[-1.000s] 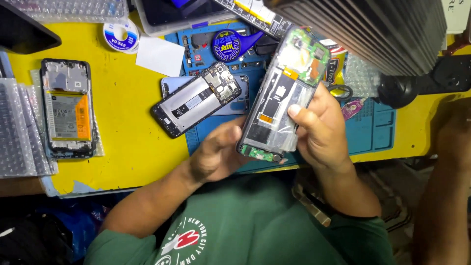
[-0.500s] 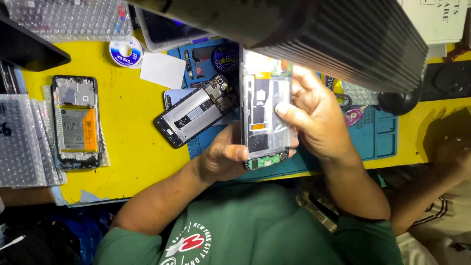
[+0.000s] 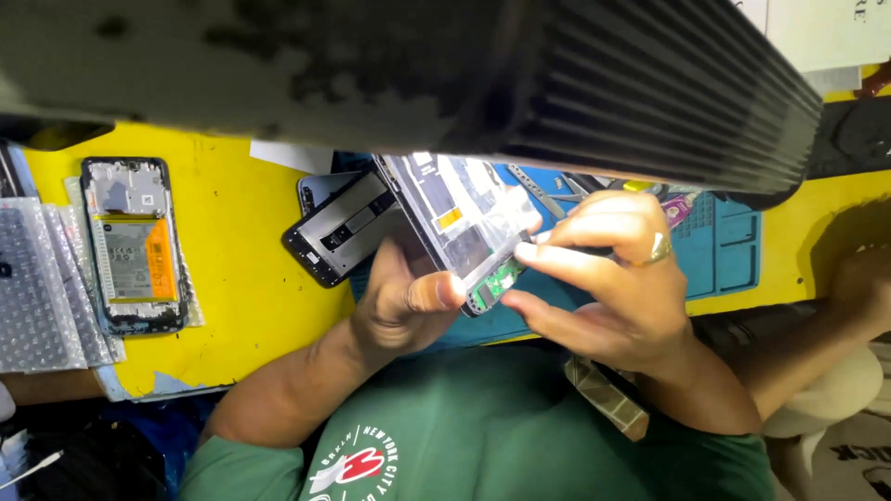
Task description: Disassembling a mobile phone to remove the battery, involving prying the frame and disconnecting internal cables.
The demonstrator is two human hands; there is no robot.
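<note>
I hold an opened phone (image 3: 461, 218) with its insides showing, tilted up above the blue work mat (image 3: 724, 250). My left hand (image 3: 401, 299) grips its lower left edge, thumb pressed on the frame. My right hand (image 3: 608, 278), with a ring on one finger, pinches the phone's lower right corner near a small green circuit board (image 3: 495, 283). The phone's upper end is hidden behind a large dark ribbed object (image 3: 520, 83) that fills the top of the view.
A grey phone back frame (image 3: 339, 230) lies on the yellow table (image 3: 237, 297) beside my left hand. Another opened phone with an orange-marked battery (image 3: 132, 246) lies at the left, next to bubble wrap (image 3: 42, 288). A person's knee shows at the right edge.
The dark ribbed object has come to cover far more of the view. The phone has tilted and my right hand has slid down from its side to its lower corner.
</note>
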